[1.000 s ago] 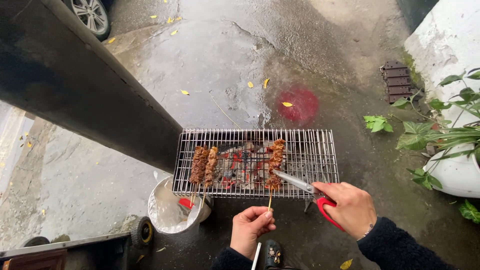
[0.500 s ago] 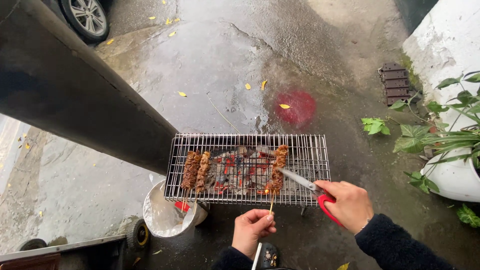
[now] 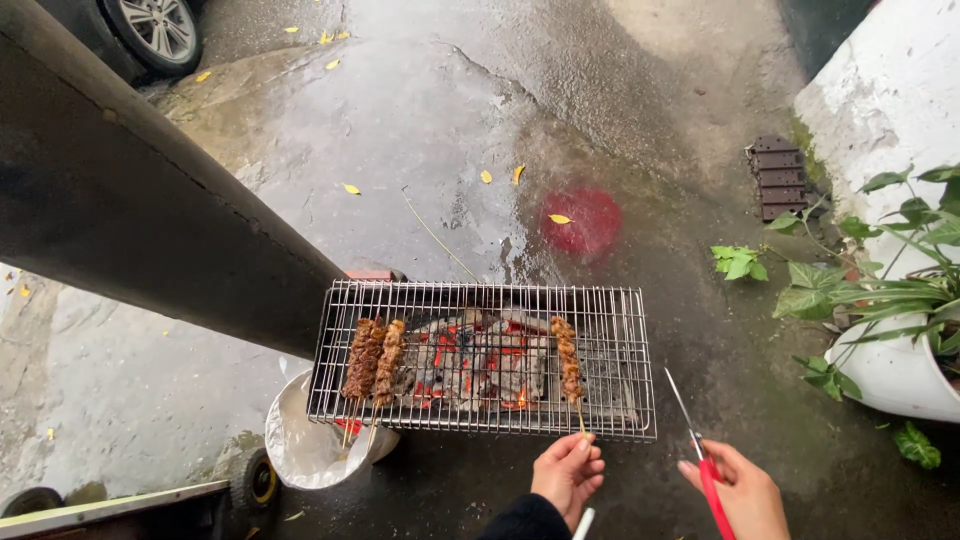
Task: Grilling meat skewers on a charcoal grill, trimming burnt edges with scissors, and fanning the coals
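Skewer on the grill, both hands busy

Skewer (image 3: 569,362) of browned meat lies across the wire grill rack (image 3: 630,350), right of centre, over glowing coals (image 3: 480,375). Left hand (image 3: 568,472) pinches its stick end at the rack's near edge. Right hand (image 3: 740,490) is closed around red-handled tongs (image 3: 698,450), tips off the rack, just beside its right corner. Two more skewers (image 3: 372,358) sit on the left side. White bucket (image 3: 305,445) under the left corner; potted plant (image 3: 890,300) at right, wet pavement (image 3: 420,130) all around.
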